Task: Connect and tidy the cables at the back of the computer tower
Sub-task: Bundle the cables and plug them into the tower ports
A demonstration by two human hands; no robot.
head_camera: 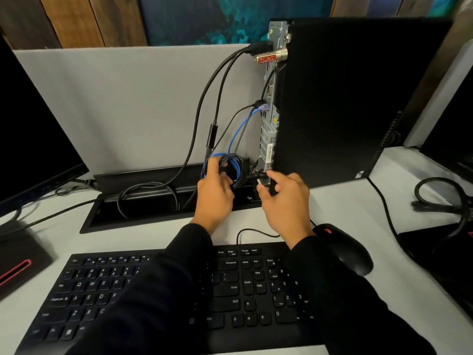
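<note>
Head view of a white worktop point(332, 201). The left hand point(215, 193) curls its fingers round a coiled bundle of cables point(231, 165), blue and black strands together, held just left of the computer tower point(345, 98) at its lower rear corner. The right hand point(286, 198), just right of the left one, has fingers bent at a black plug point(259, 175) low on the tower's rear panel point(268, 129); whether it truly grips the plug cannot be told. Above both hands, a blue cable point(238, 131) and several black cables point(204, 103) rise to sockets higher on the panel. Left of the left hand lies an open cable trough point(143, 201) with a black loop inside. Nearer the person than both hands sit a keyboard point(102, 290) and, to the right, a mouse point(345, 249). A monitor point(33, 149) stands far left.
</note>
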